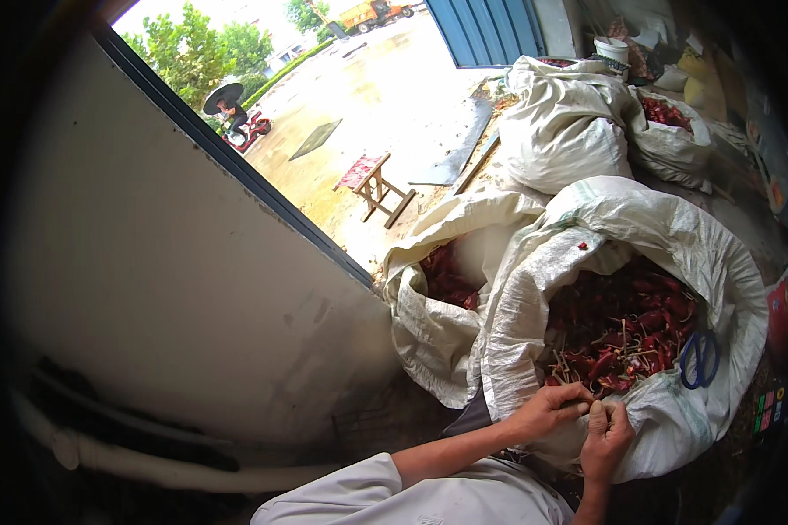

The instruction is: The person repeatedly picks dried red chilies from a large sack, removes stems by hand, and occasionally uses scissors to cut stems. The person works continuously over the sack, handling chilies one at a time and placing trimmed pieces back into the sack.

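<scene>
A large white woven sack (521, 328) with rolled-down sides stands in front of me, holding many dried red chillies (652, 302) with pale stems. Over its near rim my left hand (552, 413) and my right hand (606, 437) meet, fingertips pinched together. Whatever lies between the fingers is too small to make out. Blue-handled scissors (700, 359) rest at the sack's right inner side, their blades hidden.
A second open sack (433, 337) with red chillies adjoins on the left. Behind stand a bulging white sack (560, 131) and another with chillies (674, 144). A wooden stool (372, 184) is outside the doorway; a wall (175, 289) runs along my left.
</scene>
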A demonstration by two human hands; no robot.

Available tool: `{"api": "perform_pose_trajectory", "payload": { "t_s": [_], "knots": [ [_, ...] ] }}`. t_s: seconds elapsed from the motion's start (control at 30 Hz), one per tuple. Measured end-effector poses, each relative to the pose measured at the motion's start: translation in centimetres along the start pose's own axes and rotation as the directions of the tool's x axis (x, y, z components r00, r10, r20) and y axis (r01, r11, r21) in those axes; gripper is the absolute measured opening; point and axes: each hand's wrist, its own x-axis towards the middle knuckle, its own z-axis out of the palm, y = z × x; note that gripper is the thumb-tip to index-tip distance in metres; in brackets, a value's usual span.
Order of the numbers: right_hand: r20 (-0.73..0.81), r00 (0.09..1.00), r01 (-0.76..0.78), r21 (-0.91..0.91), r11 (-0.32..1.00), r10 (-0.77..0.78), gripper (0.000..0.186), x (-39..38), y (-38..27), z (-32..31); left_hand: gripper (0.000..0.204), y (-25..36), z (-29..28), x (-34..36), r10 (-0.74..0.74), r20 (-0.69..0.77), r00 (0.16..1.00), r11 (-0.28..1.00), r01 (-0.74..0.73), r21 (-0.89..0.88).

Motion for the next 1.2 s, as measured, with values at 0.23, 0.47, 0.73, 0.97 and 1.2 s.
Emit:
{"api": "perform_pose_trajectory", "payload": {
  "t_s": [0.23,0.47,0.73,0.97,1.2],
  "knots": [
    [0.127,0.988,-0.104,0.098,0.99,0.091,0.026,0.0,0.2,0.1,0.015,0.6,-0.7,-0.1,0.105,-0.021,0.994,0.991,-0.102,0.086],
    [0.074,0.996,0.054,-0.003,0.999,-0.053,0.018,0.7,-0.7,0.4,0.016,0.7,-1.3,0.6,0.018,-0.015,1.0,0.992,-0.016,0.126],
    [0.127,0.989,0.066,0.071,0.995,-0.074,0.014,1.5,2.6,1.7,0.015,-0.7,-1.4,1.2,-0.289,-0.106,0.952,0.904,0.235,-0.356],
    [0.119,0.993,0.001,0.144,0.99,-0.018,0.019,1.7,1.6,2.0,0.016,-0.5,-1.4,1.7,-0.37,-0.1,0.924,0.85,0.294,-0.437],
    [0.148,0.988,-0.07,0.205,0.976,0.04,0.021,2.0,3.1,2.9,0.015,-1.0,-2.4,1.6,-0.377,-0.038,0.925,0.785,0.298,-0.543]
  ]
}}
